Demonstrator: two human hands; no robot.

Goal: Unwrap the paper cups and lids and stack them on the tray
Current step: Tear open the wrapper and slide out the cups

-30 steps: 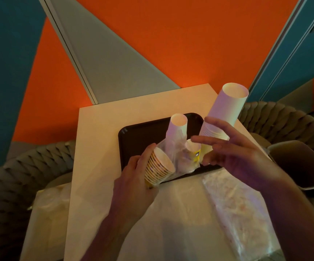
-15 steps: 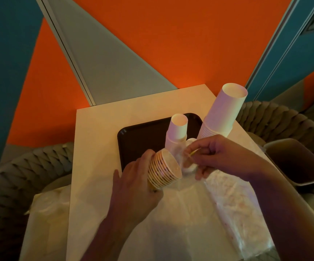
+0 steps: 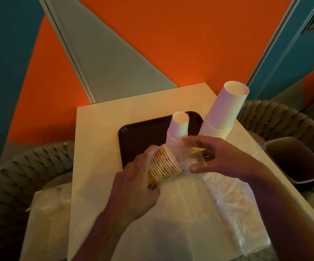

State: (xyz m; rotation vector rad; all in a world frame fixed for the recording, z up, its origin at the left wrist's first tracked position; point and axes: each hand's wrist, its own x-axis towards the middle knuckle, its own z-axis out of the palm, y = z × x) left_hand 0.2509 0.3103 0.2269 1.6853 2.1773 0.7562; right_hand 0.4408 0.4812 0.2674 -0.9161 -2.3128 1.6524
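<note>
The left hand [image 3: 133, 187] grips a sideways cup stack [image 3: 164, 166] over the tray [image 3: 139, 134] edge. The right hand [image 3: 214, 157] pinches its clear wrap [image 3: 185, 153]. To free the cups cleanly, hold the stack firm and pull the wrap straight off. Two unwrapped stacks [image 3: 178, 127] stand behind.

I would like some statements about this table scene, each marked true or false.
1. The left hand grips a stack of small cups. True.
2. The tall cup stack lies on its side. False: it stands upside down.
3. The right hand holds clear plastic wrap. True.
4. The tray is white. False: it is dark.
5. The bin stands left of the table. False: it stands to the right.
</note>
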